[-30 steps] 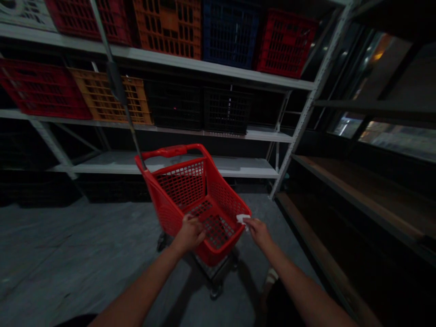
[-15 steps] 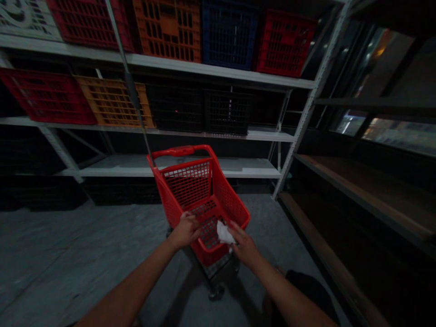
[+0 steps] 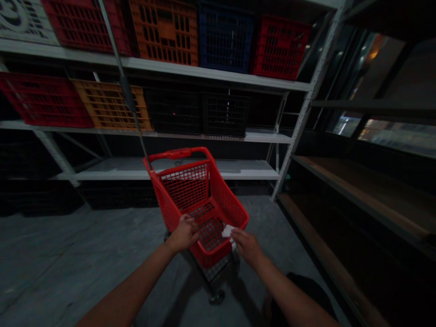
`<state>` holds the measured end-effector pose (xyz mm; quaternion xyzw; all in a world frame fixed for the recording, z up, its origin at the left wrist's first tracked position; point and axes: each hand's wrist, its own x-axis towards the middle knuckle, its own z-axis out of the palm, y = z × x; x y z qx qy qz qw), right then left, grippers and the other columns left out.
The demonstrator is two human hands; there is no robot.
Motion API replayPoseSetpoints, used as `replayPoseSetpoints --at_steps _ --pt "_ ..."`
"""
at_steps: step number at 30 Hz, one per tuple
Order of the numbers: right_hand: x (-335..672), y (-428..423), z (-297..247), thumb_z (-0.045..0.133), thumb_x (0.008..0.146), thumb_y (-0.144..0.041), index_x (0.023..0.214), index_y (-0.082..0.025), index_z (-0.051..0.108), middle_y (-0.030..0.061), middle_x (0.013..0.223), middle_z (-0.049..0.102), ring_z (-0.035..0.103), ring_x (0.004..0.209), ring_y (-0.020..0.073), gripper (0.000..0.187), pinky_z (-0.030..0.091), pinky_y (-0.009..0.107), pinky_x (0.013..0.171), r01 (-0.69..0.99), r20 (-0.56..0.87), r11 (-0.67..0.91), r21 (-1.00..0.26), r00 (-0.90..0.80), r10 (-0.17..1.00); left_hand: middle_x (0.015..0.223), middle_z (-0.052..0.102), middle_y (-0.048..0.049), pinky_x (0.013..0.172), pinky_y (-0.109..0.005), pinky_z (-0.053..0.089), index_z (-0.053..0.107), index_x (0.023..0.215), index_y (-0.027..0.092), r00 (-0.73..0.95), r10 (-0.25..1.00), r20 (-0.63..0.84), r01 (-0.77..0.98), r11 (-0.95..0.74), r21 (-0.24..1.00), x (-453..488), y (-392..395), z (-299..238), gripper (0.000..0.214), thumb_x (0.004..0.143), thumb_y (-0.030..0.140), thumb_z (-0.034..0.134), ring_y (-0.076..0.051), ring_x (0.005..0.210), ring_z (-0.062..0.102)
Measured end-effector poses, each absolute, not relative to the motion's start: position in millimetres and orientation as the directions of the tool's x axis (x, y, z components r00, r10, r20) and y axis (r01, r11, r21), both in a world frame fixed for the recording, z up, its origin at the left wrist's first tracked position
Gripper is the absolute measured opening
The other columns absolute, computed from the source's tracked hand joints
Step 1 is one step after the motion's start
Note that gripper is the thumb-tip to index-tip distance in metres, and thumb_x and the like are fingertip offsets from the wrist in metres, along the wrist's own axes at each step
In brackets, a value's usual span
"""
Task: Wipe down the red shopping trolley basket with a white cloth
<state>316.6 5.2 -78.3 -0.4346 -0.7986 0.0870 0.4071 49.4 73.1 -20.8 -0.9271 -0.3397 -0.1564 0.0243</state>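
Note:
A red plastic shopping cart stands before me on its wheels, its basket bare inside. My left hand is closed over the basket's left rim near the front corner. At the right front rim, my right hand pinches a crumpled white cloth, perhaps a paper wipe. Part of the cloth lies over the rim and part hangs below the fingers. A thin metal pole rises from the cart's left handle corner.
Behind the cart, a white metal shelf rack carries several plastic crates, including an orange crate and a blue crate. Dark wooden shelves run along the right side. Grey concrete floor lies around the cart.
My right hand has gone from spread fingers on the cloth to a pinch, with the cloth bunched smaller at the rim. My left hand stays on the left rim.

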Motion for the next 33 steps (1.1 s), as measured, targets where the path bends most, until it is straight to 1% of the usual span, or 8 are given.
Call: replayPoseSetpoints --at_steps 3,6,9,13,17,20,26,33 --pt "313.4 6.7 -81.3 0.046 0.079 -0.009 0.120 -0.022 0.051 0.0083 0.118 0.055 0.050 0.111 0.0176 0.043 0.041 0.036 0.095 0.592 0.532 0.572 -0.568 -0.267 0.804 0.060 0.056 0.0006 0.080 -0.035 0.024 0.053 0.057 0.017 0.721 0.622 0.306 0.643 -0.765 0.042 49.1 73.7 -22.0 0.025 0.078 0.023 0.039 -0.012 0.067 0.046" --pt "315.6 9.5 -80.0 0.048 0.079 -0.013 0.109 -0.023 0.060 0.0073 0.114 0.057 0.054 0.105 0.0172 0.034 0.046 0.034 0.090 0.559 0.535 0.569 -0.603 -0.247 0.808 0.060 0.055 0.0008 0.080 -0.035 0.024 0.052 0.057 0.017 0.722 0.624 0.299 0.647 -0.762 0.028 49.6 73.0 -21.8 0.025 0.078 0.023 0.039 -0.012 0.066 0.045" --pt "314.5 11.5 -80.6 0.049 0.080 -0.017 0.097 -0.022 0.066 0.0076 0.106 0.062 0.060 0.096 0.0175 0.024 0.049 0.033 0.085 0.542 0.573 0.587 -0.601 -0.220 0.790 0.061 0.056 0.0008 0.081 -0.036 0.025 0.053 0.058 0.017 0.721 0.632 0.283 0.654 -0.756 0.023 49.6 73.1 -19.5 0.025 0.078 0.023 0.039 -0.012 0.068 0.046" --pt "284.9 3.2 -88.9 0.046 0.082 -0.016 0.101 -0.020 0.065 0.0076 0.101 0.066 0.062 0.091 0.0162 0.027 0.050 0.029 0.082 0.493 0.623 0.673 -0.552 -0.293 0.725 0.063 0.057 0.0003 0.086 -0.038 0.026 0.055 0.060 0.018 0.711 0.660 0.242 0.677 -0.736 0.016 49.9 71.9 -11.4 0.026 0.079 0.023 0.039 -0.014 0.073 0.048" --pt "246.0 -10.5 -95.4 0.043 0.081 -0.012 0.107 -0.018 0.061 0.0089 0.104 0.064 0.061 0.094 0.0158 0.032 0.050 0.026 0.083 0.485 0.690 0.735 -0.473 -0.315 0.652 0.087 0.063 -0.0023 0.099 -0.049 0.013 0.061 0.071 0.022 0.587 0.734 0.341 0.785 -0.619 -0.018 63.4 50.7 -3.7 0.021 0.078 0.024 0.041 -0.021 0.100 0.046" --pt "238.3 -16.0 -95.3 0.042 0.081 -0.012 0.111 -0.019 0.058 0.0089 0.106 0.064 0.060 0.096 0.0164 0.035 0.049 0.027 0.083 0.531 0.697 0.740 -0.413 -0.339 0.632 0.103 0.061 -0.0041 0.103 -0.053 0.005 0.062 0.086 0.022 0.448 0.793 0.413 0.863 -0.504 0.034 85.2 20.6 -10.0 0.024 0.081 0.028 0.039 -0.023 0.111 0.043" --pt "296.7 6.4 -97.1 0.040 0.082 -0.014 0.110 -0.020 0.059 0.0074 0.107 0.063 0.059 0.098 0.0162 0.034 0.048 0.029 0.085 0.612 0.680 0.699 -0.370 -0.335 0.653 0.101 0.062 -0.0060 0.103 -0.050 0.016 0.062 0.091 0.020 0.354 0.848 0.393 0.873 -0.450 0.185 110.3 -9.0 -40.2 0.036 0.087 0.038 0.030 -0.022 0.111 0.044" --pt "371.0 53.5 -84.1 0.042 0.078 -0.011 0.099 -0.016 0.066 0.0108 0.102 0.065 0.062 0.093 0.0212 0.032 0.050 0.037 0.083 0.715 0.643 0.554 -0.427 -0.190 0.742 0.093 0.060 -0.0081 0.097 -0.050 0.027 0.061 0.087 0.016 0.438 0.805 0.401 0.822 -0.539 0.185 104.9 10.8 -52.5 0.045 0.068 0.057 0.053 -0.025 0.097 0.048"
